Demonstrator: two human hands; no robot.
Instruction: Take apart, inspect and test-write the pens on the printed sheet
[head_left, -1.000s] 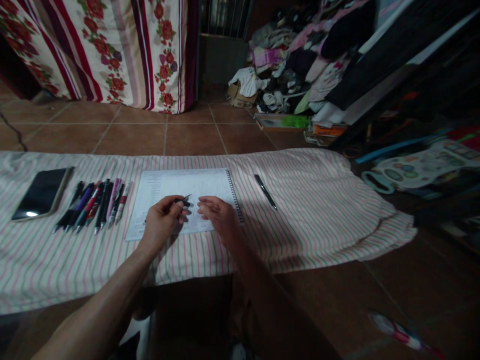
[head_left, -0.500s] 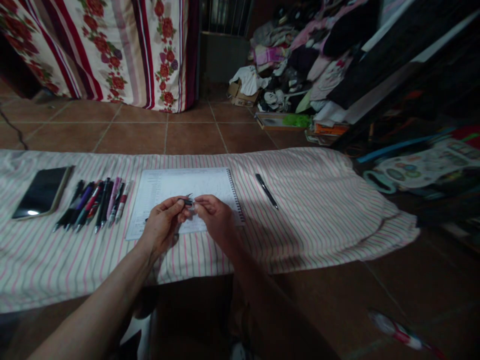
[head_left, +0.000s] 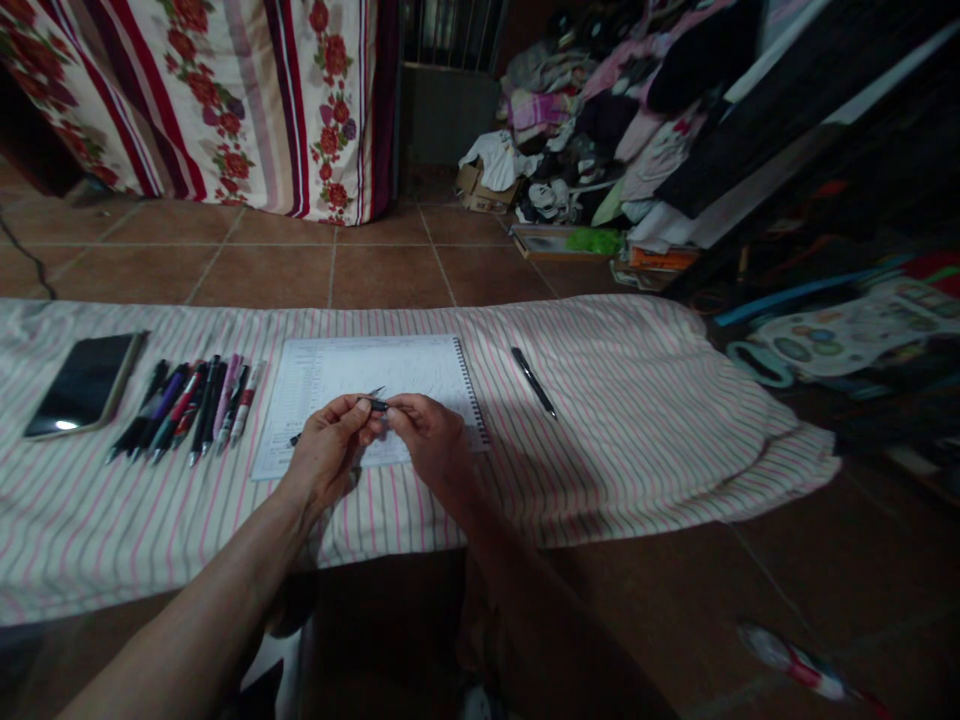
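My left hand point(head_left: 324, 452) and my right hand point(head_left: 427, 436) meet over the near edge of a spiral notebook point(head_left: 352, 375) lying on a striped cloth point(head_left: 637, 420). Both hands pinch a dark pen point(head_left: 376, 404) between their fingertips; its metal clip pokes up above my left fingers and its far end sticks out left of my left hand. A row of several pens point(head_left: 187, 408) lies left of the notebook. A single black pen point(head_left: 532, 381) lies to the right of it.
A dark phone point(head_left: 81, 385) rests at the cloth's far left. Beyond the cloth is tiled floor point(head_left: 375, 270), a floral striped fabric point(head_left: 210, 100) and a heap of clothes point(head_left: 600, 130). Toys and clutter point(head_left: 840, 335) crowd the right side.
My right hand, resting apart on the notebook a second ago, has come left and closed on the pen that my left hand holds. Both hands have stayed joined since.
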